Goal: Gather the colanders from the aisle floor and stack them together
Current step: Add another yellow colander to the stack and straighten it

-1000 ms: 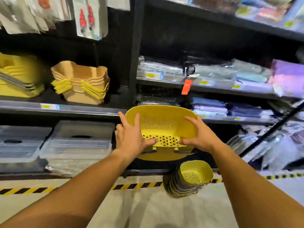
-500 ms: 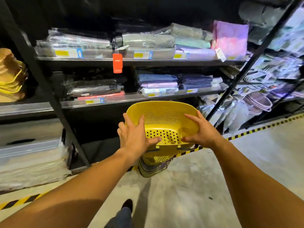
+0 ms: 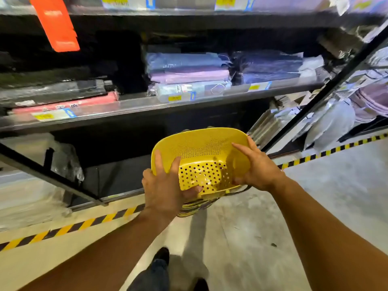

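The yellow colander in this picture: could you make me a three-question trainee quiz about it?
1. True or false: both hands hold the yellow colander.
2. Where is the stack of colanders? A) on a shelf B) on the floor, beneath the held one C) in a cart
3. Fill in: the tape on the floor is striped yellow and ____.

Key: 1 true: left hand and right hand each grip a side. 2 B. 3 black.

Colander (image 3: 206,156) between left hand (image 3: 165,192) and right hand (image 3: 257,169), over the stack (image 3: 193,208) on the floor (image 3: 241,238), shelves (image 3: 147,106) behind, shoe (image 3: 161,255) nearer
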Motion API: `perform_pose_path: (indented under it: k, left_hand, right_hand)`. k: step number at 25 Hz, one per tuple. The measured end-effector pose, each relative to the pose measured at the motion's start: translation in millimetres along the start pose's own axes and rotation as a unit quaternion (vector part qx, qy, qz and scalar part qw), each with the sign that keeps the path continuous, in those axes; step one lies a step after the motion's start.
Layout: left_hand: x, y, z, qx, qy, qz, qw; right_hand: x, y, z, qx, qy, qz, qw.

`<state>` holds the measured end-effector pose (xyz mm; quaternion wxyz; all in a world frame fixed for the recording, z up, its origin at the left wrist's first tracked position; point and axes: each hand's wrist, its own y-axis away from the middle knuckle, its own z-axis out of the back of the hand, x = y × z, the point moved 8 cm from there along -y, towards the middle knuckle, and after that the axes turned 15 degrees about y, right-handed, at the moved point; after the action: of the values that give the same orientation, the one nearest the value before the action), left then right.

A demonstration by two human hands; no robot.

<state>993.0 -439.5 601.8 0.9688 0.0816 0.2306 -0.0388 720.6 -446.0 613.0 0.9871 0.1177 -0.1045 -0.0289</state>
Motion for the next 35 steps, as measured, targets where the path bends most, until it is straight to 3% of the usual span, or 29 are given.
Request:
perform_pose_path:
  k: [10,17,22,25,29,35]
  left_hand:
    - [30,-74,-232,0.025,-0.001,0.072,0.997]
    - [82,-79,-335,0.075,0.05,0.094,0.991]
    - [108,-82,-366,0.084,0.051,0.092,0.991]
    - [108,-87,-368,0.051,-0.005,0.028,0.998]
    - [121,-94,-372,0.045,0.044,0.005,0.998]
    - [129,-79,-378,-0.04,0.118,-0.086,0.989]
  right_hand:
    - [-116,-133,-207,0.079,-0.026,0.075,0.994]
    - [-125,-159,-321,0.144,-0.117,0.113,0.976]
    - [-133,-169,-352,0.121,-0.091,0.128,0.98]
    - [-134,-174,-354,0.111,-0.102,0.131,0.98]
    - [-132,-164,-358,0.083,-0.099,0.109,0.986]
    - [-136,-115,-378,-0.059,-0.122,0.103,0.985]
